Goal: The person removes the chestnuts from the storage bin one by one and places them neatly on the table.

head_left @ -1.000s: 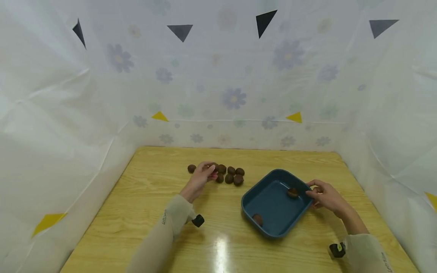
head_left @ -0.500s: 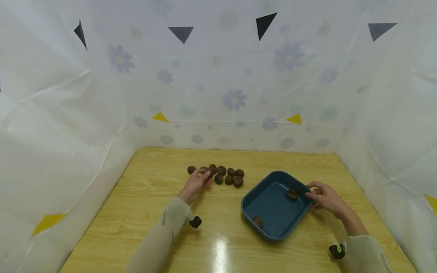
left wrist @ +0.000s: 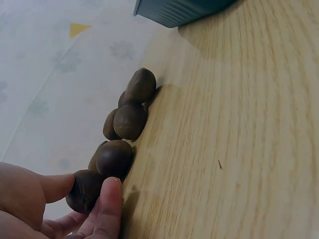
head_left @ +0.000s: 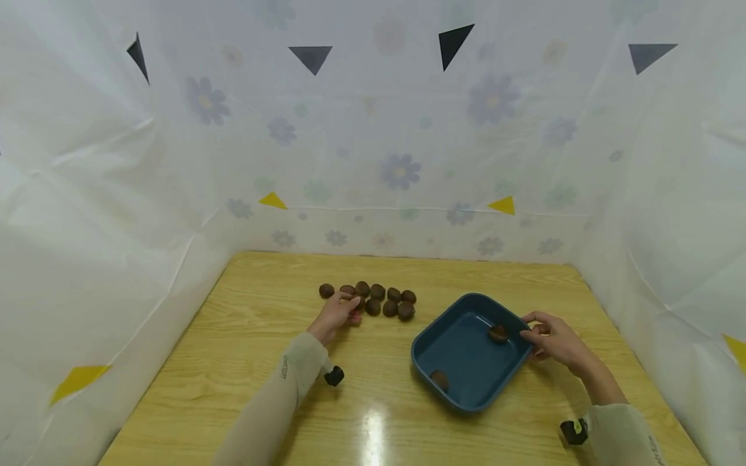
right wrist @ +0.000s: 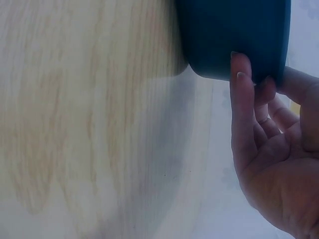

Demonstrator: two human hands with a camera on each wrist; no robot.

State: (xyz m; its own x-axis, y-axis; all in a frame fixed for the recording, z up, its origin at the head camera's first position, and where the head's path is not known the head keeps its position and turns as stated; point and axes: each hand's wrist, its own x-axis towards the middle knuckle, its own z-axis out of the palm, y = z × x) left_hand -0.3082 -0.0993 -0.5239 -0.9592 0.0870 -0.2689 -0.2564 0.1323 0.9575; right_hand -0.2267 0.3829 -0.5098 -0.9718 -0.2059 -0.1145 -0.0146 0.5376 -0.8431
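Observation:
My left hand (head_left: 333,317) pinches a chestnut (left wrist: 83,191) between thumb and fingertips, at the left end of the nearer of two rows of dark brown chestnuts. Right beside it sits another chestnut (left wrist: 114,158) of that row. Behind my fingers in the head view is a chestnut (head_left: 348,290) of the back row, and farther left a lone chestnut (head_left: 326,291). My right hand (head_left: 556,338) grips the right corner of a blue rectangular dish (head_left: 413,355), thumb at the rim and fingers against the outer wall. Inside lie two chestnuts, one on the right (head_left: 498,333) and one near the front (head_left: 440,380).
The wooden table (head_left: 233,362) ends at a white flowered sheet (head_left: 402,168) behind, with more white sheeting at both sides. The dish stands to the right of the chestnut rows, with bare wood between them.
My left hand has moved left and nearer with its chestnut, uncovering back-row chestnuts, and now sits at the end of the front row. The right hand and the dish stay put.

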